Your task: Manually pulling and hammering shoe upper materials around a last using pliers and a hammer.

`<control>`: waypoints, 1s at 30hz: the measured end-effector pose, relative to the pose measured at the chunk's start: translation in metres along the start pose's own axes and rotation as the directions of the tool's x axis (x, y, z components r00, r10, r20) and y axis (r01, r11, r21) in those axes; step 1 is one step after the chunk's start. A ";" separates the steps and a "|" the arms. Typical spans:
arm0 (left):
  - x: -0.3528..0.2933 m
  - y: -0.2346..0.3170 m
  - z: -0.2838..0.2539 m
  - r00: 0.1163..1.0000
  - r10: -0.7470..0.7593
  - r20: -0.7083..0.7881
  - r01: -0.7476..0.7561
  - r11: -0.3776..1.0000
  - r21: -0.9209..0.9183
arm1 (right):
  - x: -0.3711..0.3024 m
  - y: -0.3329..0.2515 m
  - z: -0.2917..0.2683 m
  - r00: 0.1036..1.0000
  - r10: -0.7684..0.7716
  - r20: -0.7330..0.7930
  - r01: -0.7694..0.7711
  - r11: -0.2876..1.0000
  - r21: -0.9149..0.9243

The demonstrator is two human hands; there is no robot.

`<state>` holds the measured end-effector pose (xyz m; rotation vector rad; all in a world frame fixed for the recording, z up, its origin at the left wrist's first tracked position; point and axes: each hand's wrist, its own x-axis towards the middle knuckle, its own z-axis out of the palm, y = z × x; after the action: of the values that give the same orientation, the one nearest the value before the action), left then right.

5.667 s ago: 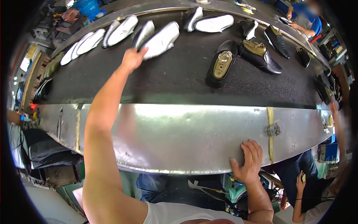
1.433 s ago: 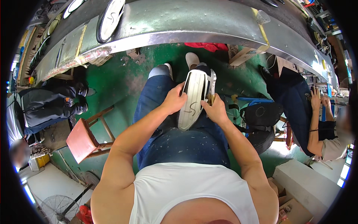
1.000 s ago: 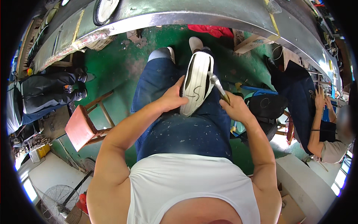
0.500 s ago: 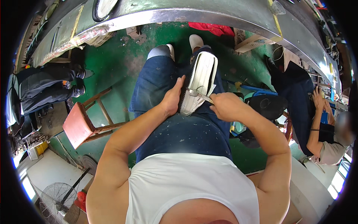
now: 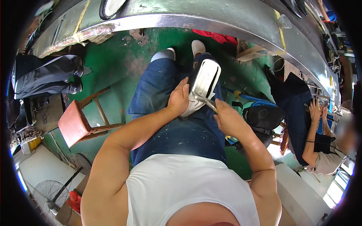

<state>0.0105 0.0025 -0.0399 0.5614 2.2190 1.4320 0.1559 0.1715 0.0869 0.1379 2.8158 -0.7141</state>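
A shoe [image 5: 207, 79] lies sole up along my thigh, its pale underside facing me and a dark, toothed-looking edge running down its left side. My left hand [image 5: 178, 97] grips the near left side of the shoe, with the thumb up along its edge. In my right hand [image 5: 229, 119] is a hammer [image 5: 205, 101], held by its handle. The metal head lies over the near half of the sole; whether it touches the surface I cannot tell. The shoe's near end is partly hidden by my left hand.
A metal-edged workbench [image 5: 166, 20] curves across the far side, with another shoe part [image 5: 111, 8] on it. To the left stand a red-seated stool [image 5: 74, 123] and a wire fan [image 5: 47, 196]. A black bag [image 5: 264, 117] is at right, near a seated co-worker [image 5: 320, 150].
My right hand and the hammer have shifted slightly, and the hammer head is angled differently over the sole. My left hand has moved a little nearer the middle of the shoe. The view has shifted slightly.
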 end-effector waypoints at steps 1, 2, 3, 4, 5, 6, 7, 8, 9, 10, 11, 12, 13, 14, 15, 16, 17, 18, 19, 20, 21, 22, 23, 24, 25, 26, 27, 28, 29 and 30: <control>0.001 -0.002 -0.001 0.993 0.115 0.017 -0.116 0.990 0.082 | 0.004 0.002 -0.001 1.000 -0.002 0.003 0.002 1.000 -0.001; 0.001 -0.004 0.000 0.973 0.227 0.043 -0.231 0.959 0.161 | 0.012 0.004 -0.003 0.998 -0.001 -0.062 -0.005 0.996 -0.088; 0.002 0.000 -0.002 0.973 0.229 0.043 -0.233 0.959 0.161 | 0.020 0.007 -0.005 0.991 -0.003 -0.130 -0.020 0.985 -0.173; 0.001 0.005 -0.003 0.962 0.253 0.102 -0.268 0.943 0.195 | 0.024 0.013 0.002 0.985 0.013 -0.171 -0.053 0.972 -0.231; 0.001 0.009 -0.005 0.948 0.273 0.162 -0.305 0.925 0.227 | 0.026 0.015 0.003 0.985 0.014 -0.173 -0.055 0.971 -0.231; 0.002 0.010 -0.007 0.949 0.274 0.159 -0.305 0.924 0.230 | 0.028 0.016 0.004 0.988 0.132 -0.083 -0.144 0.978 -0.153; 0.003 0.011 -0.010 0.934 0.298 0.197 -0.343 0.900 0.268 | 0.029 0.017 0.006 0.970 0.242 0.017 -0.240 0.967 -0.084; 0.004 0.012 -0.012 0.918 0.319 0.237 -0.382 0.873 0.305 | 0.027 0.025 0.021 0.971 0.240 0.016 -0.238 0.968 -0.083; 0.007 0.016 -0.013 0.916 0.323 0.240 -0.386 0.873 0.299 | 0.019 0.038 0.044 0.973 0.189 -0.129 -0.190 0.982 0.005; 0.011 0.019 -0.017 0.885 0.342 0.317 -0.444 0.826 0.348 | 0.018 0.040 0.048 0.953 0.138 -0.271 -0.118 0.989 0.088; 0.014 0.022 -0.019 0.848 0.352 0.395 -0.502 0.772 0.389 | 0.016 0.050 0.044 0.954 0.135 -0.268 -0.115 0.989 0.088; 0.016 0.023 -0.021 0.851 0.347 0.394 -0.497 0.773 0.394 | 0.019 0.047 0.022 0.953 0.298 0.054 -0.298 0.891 0.343; 0.018 0.025 -0.021 0.852 0.303 0.426 -0.479 0.781 0.401 | 0.019 0.045 0.002 0.847 0.355 0.397 -0.523 0.694 0.495; 0.020 0.027 -0.022 0.851 0.259 0.457 -0.460 0.787 0.411 | 0.019 0.049 -0.009 0.842 0.313 0.439 -0.532 0.615 0.582; 0.022 0.032 -0.023 0.849 0.259 0.461 -0.462 0.787 0.409 | 0.022 0.046 -0.025 0.836 0.330 0.439 -0.531 0.690 0.492; 0.024 0.036 -0.026 0.854 0.176 0.489 -0.415 0.798 0.437 | 0.024 0.044 -0.026 0.906 0.325 0.272 -0.420 0.777 0.470; 0.025 0.041 -0.028 0.854 0.092 0.512 -0.367 0.804 0.468 | 0.028 0.041 -0.024 0.951 0.294 0.099 -0.308 0.853 0.420; 0.025 0.050 -0.029 0.851 0.089 0.518 -0.367 0.807 0.463 | 0.031 0.036 -0.017 0.948 0.301 0.104 -0.316 0.850 0.421; 0.031 0.060 -0.029 0.822 0.011 0.569 -0.361 0.783 0.507 | 0.041 0.036 -0.007 0.959 0.262 -0.108 -0.197 0.891 0.409; 0.034 0.070 -0.029 0.788 -0.069 0.611 -0.360 0.755 0.549 | 0.048 0.041 0.004 0.927 0.206 -0.314 -0.081 0.926 0.369; 0.036 0.081 -0.031 0.791 -0.068 0.608 -0.358 0.754 0.550 | 0.053 0.051 0.017 0.927 0.202 -0.315 -0.077 0.927 0.367; 0.037 0.091 -0.033 0.759 -0.141 0.635 -0.366 0.715 0.596 | 0.057 0.058 0.029 0.950 0.174 -0.258 -0.096 0.953 0.288; 0.038 0.097 -0.033 0.724 -0.214 0.655 -0.378 0.671 0.638 | 0.057 0.065 0.038 0.968 0.152 -0.200 -0.110 0.972 0.207; 0.036 0.095 -0.035 0.727 -0.215 0.652 -0.378 0.668 0.642 | 0.057 0.058 0.033 0.969 0.178 -0.171 -0.145 0.972 0.187; 0.032 0.089 -0.035 0.746 -0.146 0.649 -0.408 0.671 0.620 | 0.057 0.058 0.035 0.969 0.176 -0.175 -0.142 0.972 0.189; 0.028 0.079 -0.035 0.760 -0.077 0.645 -0.439 0.671 0.597 | 0.056 0.059 0.037 0.971 0.162 -0.174 -0.128 0.973 0.192; 0.020 0.044 -0.028 0.762 -0.072 0.643 -0.442 0.668 0.599 | 0.057 0.060 0.037 0.973 0.145 -0.177 -0.111 0.975 0.191; 0.011 -0.011 -0.018 0.869 0.130 0.478 -0.374 0.805 0.461 | 0.061 0.062 0.032 0.972 0.142 -0.187 -0.107 0.976 0.188; -0.002 -0.042 -0.013 0.927 0.271 0.261 -0.340 0.899 0.275 | 0.060 0.060 0.031 0.973 0.175 -0.151 -0.144 0.970 0.194; -0.012 0.005 -0.028 0.920 -0.110 0.376 0.075 0.991 0.107 | 0.054 0.060 0.032 0.970 0.220 -0.107 -0.195 0.960 0.201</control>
<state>0.0050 -0.0228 -0.0238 0.6905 1.9745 1.0704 0.1190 0.2103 0.0191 0.5232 2.7893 -0.9508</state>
